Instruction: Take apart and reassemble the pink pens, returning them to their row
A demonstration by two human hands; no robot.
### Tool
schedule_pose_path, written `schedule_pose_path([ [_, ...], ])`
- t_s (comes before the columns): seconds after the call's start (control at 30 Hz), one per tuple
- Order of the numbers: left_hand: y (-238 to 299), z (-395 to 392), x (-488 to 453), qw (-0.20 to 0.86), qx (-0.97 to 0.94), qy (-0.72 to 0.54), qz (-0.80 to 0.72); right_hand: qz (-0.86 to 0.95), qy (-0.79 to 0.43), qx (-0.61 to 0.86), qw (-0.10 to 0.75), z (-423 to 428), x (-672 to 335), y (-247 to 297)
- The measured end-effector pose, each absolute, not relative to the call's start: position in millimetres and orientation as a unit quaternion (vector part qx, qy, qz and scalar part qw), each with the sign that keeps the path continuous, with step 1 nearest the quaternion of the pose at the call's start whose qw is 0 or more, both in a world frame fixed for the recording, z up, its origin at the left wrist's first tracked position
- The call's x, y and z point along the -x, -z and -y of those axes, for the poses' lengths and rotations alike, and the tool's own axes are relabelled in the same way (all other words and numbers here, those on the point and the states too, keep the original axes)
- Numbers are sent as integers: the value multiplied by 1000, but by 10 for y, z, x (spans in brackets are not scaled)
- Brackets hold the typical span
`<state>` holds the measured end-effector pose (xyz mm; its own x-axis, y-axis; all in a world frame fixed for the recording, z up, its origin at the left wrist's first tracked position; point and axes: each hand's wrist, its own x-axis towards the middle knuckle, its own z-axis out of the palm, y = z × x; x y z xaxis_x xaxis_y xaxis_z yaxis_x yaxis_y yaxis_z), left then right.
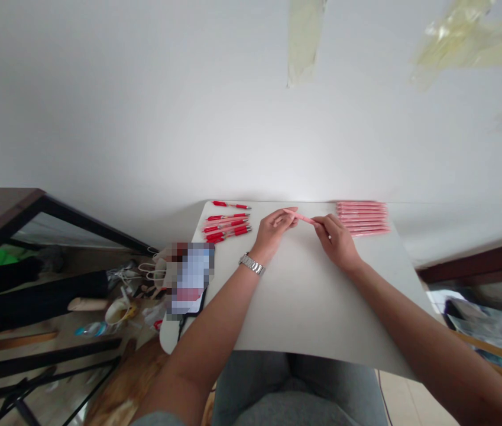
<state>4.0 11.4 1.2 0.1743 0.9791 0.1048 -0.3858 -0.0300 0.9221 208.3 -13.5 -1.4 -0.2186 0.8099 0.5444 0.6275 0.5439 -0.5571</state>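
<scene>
Both of my hands hold one slim pink pen [304, 219] above the middle of the white table [304, 302]. My left hand [276, 228], with a metal watch at the wrist, is closed around its left end. The fingers of my right hand [334, 239] pinch the other end. Several red pens [228, 228] lie in a loose group left of my left hand, some with pink parts among them. Right of my right hand, a neat row of several pink pens [363, 218] lies near the wall.
A phone with a blurred screen [192, 278] rests at the table's left edge. A white wall [251, 118] with tape strips [304, 41] rises behind the table. A dark-framed rack [6, 236] and clutter stand at left. On the floor is brown fur [129, 384].
</scene>
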Motion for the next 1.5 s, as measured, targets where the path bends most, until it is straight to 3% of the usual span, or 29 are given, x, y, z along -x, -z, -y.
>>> schedule_pose_path([
  [0.43,-12,-121,-30,604,-478,-545,-331,771,-101,447,441,130,-2088,29],
  [1.1,0,-125,-34,599,-486,-540,-337,792,-90,463,387,128,-2097,15],
  [1.5,14,-128,-30,596,-488,-542,-334,777,-89,476,402,162,-2090,36],
])
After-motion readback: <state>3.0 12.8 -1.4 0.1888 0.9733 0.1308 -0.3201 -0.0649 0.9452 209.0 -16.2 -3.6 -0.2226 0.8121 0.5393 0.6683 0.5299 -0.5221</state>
